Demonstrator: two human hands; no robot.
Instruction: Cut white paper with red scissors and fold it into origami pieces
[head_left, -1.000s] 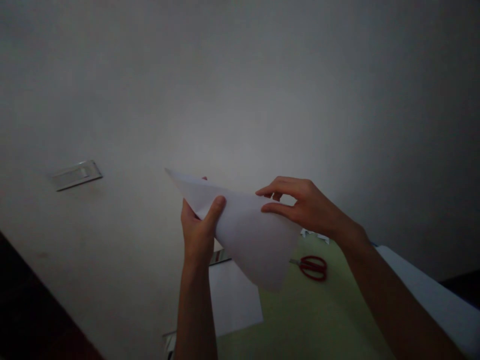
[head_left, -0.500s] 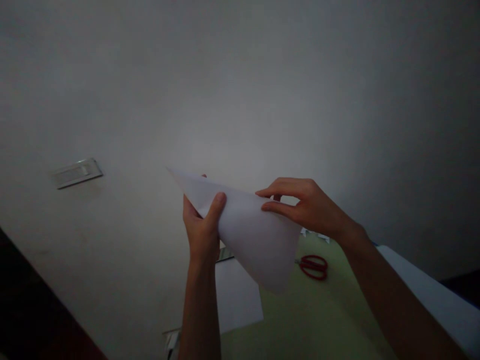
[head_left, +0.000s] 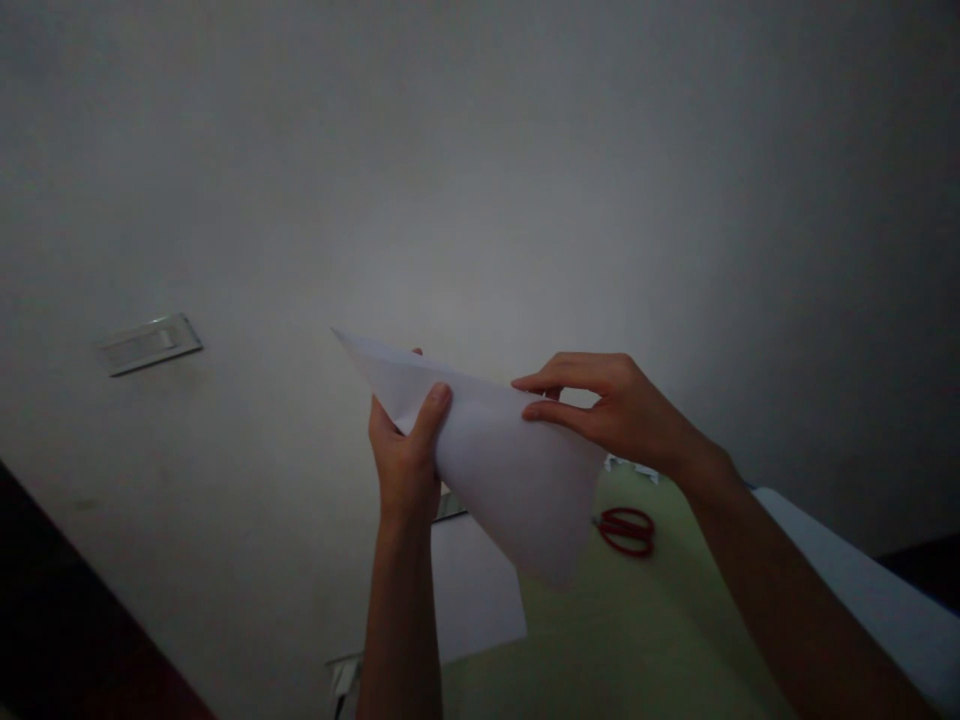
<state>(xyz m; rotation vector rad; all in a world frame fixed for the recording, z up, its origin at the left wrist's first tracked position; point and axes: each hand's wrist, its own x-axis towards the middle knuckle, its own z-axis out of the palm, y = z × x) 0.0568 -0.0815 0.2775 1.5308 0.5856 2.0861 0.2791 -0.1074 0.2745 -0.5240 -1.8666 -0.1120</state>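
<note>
While our left hand [head_left: 405,458] clamps the white paper [head_left: 517,460] at the frame's centre, our right hand [head_left: 626,408] pinches its upper edge; if we pull unevenly, the sheet could crease or slip, since its lower part hangs unsupported.

From my end, head view: no lettering, label, brand, number or sign that I can read.

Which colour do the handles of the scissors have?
The scissors' handles are red, seen best in the head view.
</note>
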